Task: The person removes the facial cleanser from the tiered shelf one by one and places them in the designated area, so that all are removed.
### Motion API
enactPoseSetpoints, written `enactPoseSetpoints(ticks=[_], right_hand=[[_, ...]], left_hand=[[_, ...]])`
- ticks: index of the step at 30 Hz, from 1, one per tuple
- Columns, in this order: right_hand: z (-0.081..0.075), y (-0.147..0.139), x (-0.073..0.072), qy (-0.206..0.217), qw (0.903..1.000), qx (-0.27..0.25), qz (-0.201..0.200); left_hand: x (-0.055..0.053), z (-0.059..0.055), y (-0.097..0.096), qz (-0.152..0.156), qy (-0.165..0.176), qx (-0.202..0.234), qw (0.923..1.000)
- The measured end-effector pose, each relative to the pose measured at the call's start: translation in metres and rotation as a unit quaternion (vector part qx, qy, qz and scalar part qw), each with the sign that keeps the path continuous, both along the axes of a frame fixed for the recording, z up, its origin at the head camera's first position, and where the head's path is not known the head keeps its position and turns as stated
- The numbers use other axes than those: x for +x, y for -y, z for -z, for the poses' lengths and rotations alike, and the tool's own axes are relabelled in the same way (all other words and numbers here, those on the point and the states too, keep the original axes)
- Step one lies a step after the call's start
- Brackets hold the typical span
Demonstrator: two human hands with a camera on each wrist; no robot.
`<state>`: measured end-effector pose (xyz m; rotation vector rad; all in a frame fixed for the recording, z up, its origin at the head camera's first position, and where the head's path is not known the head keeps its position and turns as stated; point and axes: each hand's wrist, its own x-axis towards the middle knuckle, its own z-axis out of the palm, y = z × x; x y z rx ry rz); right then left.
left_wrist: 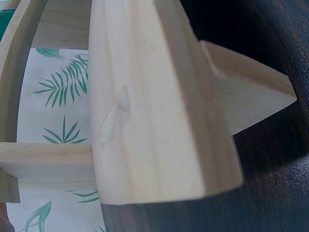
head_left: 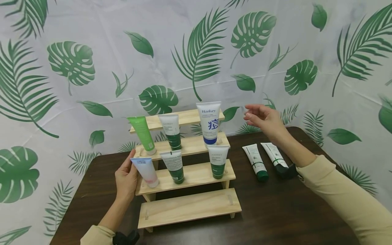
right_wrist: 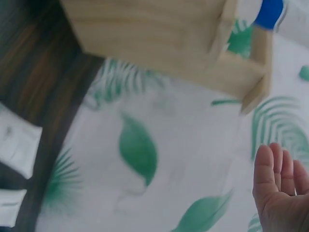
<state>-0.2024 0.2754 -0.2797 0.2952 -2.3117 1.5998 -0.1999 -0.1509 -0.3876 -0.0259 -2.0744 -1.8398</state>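
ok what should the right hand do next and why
Perhaps lower the right hand to a tube on the table: the hand looks empty, two tubes lie beside the rack, other tubes stand on its steps, and the left hand is at its left side.

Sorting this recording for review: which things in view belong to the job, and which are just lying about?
Likely part of the job:
wooden stand
six tubes on it
two tubes lying beside it

Likely just surroundings:
dark table
leaf-print backdrop

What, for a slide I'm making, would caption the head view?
Left hand at a wooden rack with six tubes, right hand in midair, two more tubes on the table.
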Motion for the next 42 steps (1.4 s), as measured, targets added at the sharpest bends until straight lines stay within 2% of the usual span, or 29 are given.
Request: enactPoseSetpoints(ticks=[5, 11, 22, 42], right_hand=[[-0.009, 0.02, 0.004, -0.002, 0.9979, -0.025, -0.06], [-0.012, 0.039, 0.006, -0.004, 0.9941, -0.044, -0.099], [-0.011, 0.059, 0.003, -0.006, 0.9946, -0.016, -0.103], [-0.008, 0.073, 0.0, 0.002, 0.9922, -0.013, -0.124]], left_hand=[[0.001, -0.001, 0.0, -0.002, -0.003, -0.002, 1.0], [0.002, -0.001, -0.001, -0.002, 0.002, -0.005, 1.0], [0.004, -0.002, -0.001, -0.001, 0.01, 0.003, 0.9999], [0.007, -0.001, -0.001, -0.005, 0.005, -0.005, 1.0]])
